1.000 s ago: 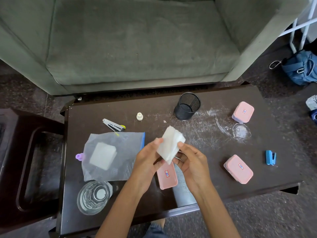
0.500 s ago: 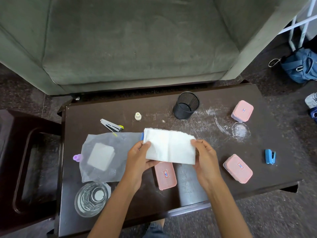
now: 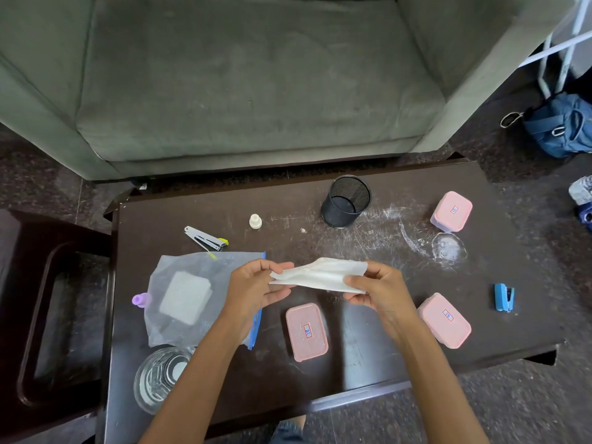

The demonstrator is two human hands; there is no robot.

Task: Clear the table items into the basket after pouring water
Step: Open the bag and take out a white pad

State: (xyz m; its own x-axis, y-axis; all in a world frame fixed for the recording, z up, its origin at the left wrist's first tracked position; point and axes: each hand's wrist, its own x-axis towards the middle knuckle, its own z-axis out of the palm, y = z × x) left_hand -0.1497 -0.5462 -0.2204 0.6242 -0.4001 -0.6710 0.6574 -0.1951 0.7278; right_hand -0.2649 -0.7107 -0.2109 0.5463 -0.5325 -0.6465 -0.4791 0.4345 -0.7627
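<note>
My left hand (image 3: 256, 285) and my right hand (image 3: 378, 288) each pinch one end of a white tissue (image 3: 320, 274), stretched flat between them above the dark table (image 3: 320, 373). Below it lies a pink lidded box (image 3: 306, 331). Two more pink boxes sit at the right front (image 3: 445, 319) and the far right (image 3: 451, 211). A black mesh cup (image 3: 346, 200) stands at the back. A small puddle of water (image 3: 448, 248) glistens beside the far pink box. A glass of water (image 3: 160, 378) stands at the front left.
A clear zip bag (image 3: 189, 293) holding folded tissue lies left, a purple cap (image 3: 141, 299) at its edge. A nail clipper (image 3: 206, 238), a white cap (image 3: 255, 221) and a blue stapler (image 3: 504, 297) lie around. A grey sofa (image 3: 256, 91) stands behind; a dark stool (image 3: 48, 315) at left.
The folded tissue was opened out between both hands, then tipped from upright to nearly flat and pulled a little wider. The objects on the table stayed in place.
</note>
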